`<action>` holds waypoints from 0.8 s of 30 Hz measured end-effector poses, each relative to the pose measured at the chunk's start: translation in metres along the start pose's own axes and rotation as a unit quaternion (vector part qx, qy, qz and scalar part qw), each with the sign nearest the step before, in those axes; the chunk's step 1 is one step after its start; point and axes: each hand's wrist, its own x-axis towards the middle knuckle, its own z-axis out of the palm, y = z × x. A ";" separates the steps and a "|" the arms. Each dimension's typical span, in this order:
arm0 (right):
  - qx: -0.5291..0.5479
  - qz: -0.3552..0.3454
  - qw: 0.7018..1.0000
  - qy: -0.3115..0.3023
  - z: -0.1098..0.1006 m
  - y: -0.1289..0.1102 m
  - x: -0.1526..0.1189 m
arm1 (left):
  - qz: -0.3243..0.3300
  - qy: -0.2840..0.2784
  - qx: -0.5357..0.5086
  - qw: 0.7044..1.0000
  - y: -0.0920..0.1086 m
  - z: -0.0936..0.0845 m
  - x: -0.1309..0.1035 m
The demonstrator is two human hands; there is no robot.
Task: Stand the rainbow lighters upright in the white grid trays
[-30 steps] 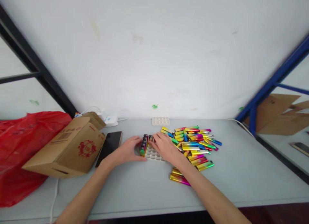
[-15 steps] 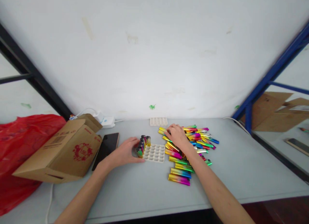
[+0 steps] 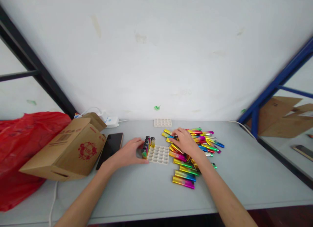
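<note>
My left hand curves round the left end of a white tray with round hollows, its thumb at the front corner and its fingers at the back. Inside that grip, several shiny lighters with black tops stand upright in a row along the tray's left side. One more lighter stands beside them in the back row. My right hand is over the pile of metallic-coloured lighters, fingers closed on a lighter at the pile's left edge; the hand partly hides it.
A second white tray lies against the wall. To the left are a black phone, a cardboard box, a red plastic bag and a white power strip. A blue frame bounds the right side of the grey table.
The camera view has shifted slightly, moving the scene a little to the right. My right hand's fingers have closed in at the pile's left edge. My left hand stays at the tray.
</note>
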 end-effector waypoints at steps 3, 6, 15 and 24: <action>0.001 -0.011 1.000 -0.025 -0.006 0.008 -0.008 | 0.014 -0.001 -0.006 1.000 0.001 -0.001 0.000; 0.002 -0.025 0.999 -0.035 -0.007 0.015 -0.010 | 0.020 -0.005 0.000 1.000 0.003 -0.002 0.001; 0.280 0.036 0.955 0.094 -0.001 0.007 0.002 | -0.001 0.001 0.012 1.000 -0.004 0.003 0.000; 0.563 0.043 0.825 0.034 0.011 -0.034 0.004 | -0.001 -0.010 -0.005 1.000 0.005 -0.003 0.001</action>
